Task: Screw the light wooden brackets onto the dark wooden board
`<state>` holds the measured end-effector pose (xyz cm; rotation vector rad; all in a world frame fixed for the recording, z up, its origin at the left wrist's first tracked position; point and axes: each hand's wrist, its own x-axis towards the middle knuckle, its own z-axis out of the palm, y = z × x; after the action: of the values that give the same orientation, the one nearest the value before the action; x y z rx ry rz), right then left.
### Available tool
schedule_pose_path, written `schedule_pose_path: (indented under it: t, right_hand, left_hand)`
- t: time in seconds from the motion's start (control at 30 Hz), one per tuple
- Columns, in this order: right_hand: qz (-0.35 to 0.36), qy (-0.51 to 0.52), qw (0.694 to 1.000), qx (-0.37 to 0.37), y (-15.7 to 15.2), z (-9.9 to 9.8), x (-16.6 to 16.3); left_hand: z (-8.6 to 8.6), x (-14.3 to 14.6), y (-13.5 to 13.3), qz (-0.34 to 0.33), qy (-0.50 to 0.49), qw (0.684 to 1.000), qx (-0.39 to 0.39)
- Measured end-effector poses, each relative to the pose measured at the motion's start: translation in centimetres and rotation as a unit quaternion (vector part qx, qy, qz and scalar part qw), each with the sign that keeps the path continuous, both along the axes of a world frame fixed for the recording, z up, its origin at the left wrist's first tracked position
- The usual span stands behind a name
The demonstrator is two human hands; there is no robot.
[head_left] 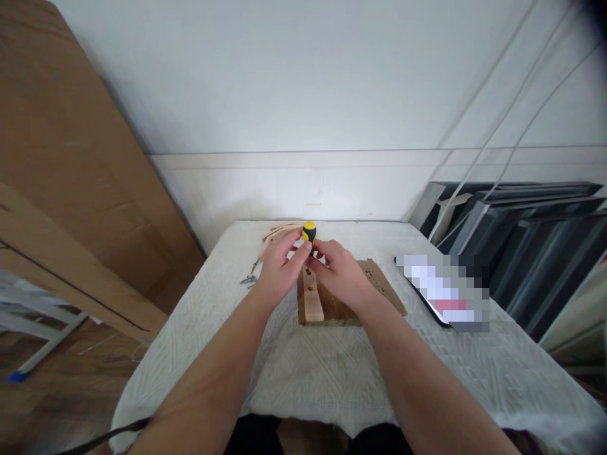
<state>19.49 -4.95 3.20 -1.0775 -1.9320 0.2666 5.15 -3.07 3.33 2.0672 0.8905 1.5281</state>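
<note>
A screwdriver with a yellow and black handle (309, 231) stands upright over a light wooden strip (313, 302) that lies on a brown wooden board (379, 284). My left hand (281, 268) pinches the handle from the left, fingers closed around it. My right hand (337, 273) closes on the screwdriver just below the handle, over the strip, which has small holes in it. The screwdriver's shaft and tip are hidden by my fingers.
A table with a white quilted cloth (303, 373) holds more light wooden pieces (275, 237) behind my hands, small metal parts (249, 278) at the left and a phone (443, 294) at the right. Cardboard sheets (71, 189) lean at left, dark frames (526, 234) at right.
</note>
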Motion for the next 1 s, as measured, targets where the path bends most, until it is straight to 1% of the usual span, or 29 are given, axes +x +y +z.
schedule_pose_path:
  t: [0.07, 0.13, 0.27, 0.33, 0.4, 0.5, 0.6, 0.77, 0.87, 1.0]
  right_hand:
    - [0.015, 0.004, 1.000, 0.015, 0.1, -0.1, 0.0]
    - [0.009, 0.030, 0.999, 0.028, 0.3, -0.3, 0.0]
    - [-0.020, 0.073, 0.997, 0.004, 0.6, -0.8, -0.1]
    - [-0.013, 0.062, 0.998, 0.003, 0.7, -0.8, -0.1]
    - [-0.001, 0.043, 0.999, 0.023, 0.6, -0.8, -0.2]
    - [0.016, 0.023, 0.999, 0.037, 0.5, -0.6, -0.1]
    - [0.028, 0.017, 0.999, 0.029, 0.5, -0.5, -0.1]
    - [0.029, 0.025, 0.999, 0.019, 0.3, -0.3, -0.1]
    - [0.007, 0.050, 0.999, 0.002, 0.2, -0.4, -0.2]
    - [-0.024, 0.071, 0.996, -0.046, 0.2, -0.4, -0.2]
  left_hand:
    - [0.0, 0.0, 0.1, -0.006, 0.013, 1.000, 0.001]
    - [-0.2, 0.0, 0.2, -0.004, 0.005, 1.000, -0.003]
    - [-0.7, 0.0, 0.6, 0.021, -0.032, 0.999, -0.035]
    - [-0.9, 0.0, 0.8, 0.039, -0.036, 0.997, -0.052]
    - [-1.1, 0.0, 0.8, 0.045, -0.038, 0.996, -0.061]
    - [-1.1, 0.0, 0.6, 0.023, -0.051, 0.997, -0.054]
    - [-0.8, 0.0, 0.4, -0.002, -0.047, 0.998, -0.038]
    - [-0.4, -0.2, 0.3, 0.003, -0.020, 0.999, -0.036]
    - [-0.4, -0.1, 0.4, 0.027, -0.007, 0.999, -0.033]
    - [-0.4, 0.0, 0.3, 0.067, -0.008, 0.997, -0.040]
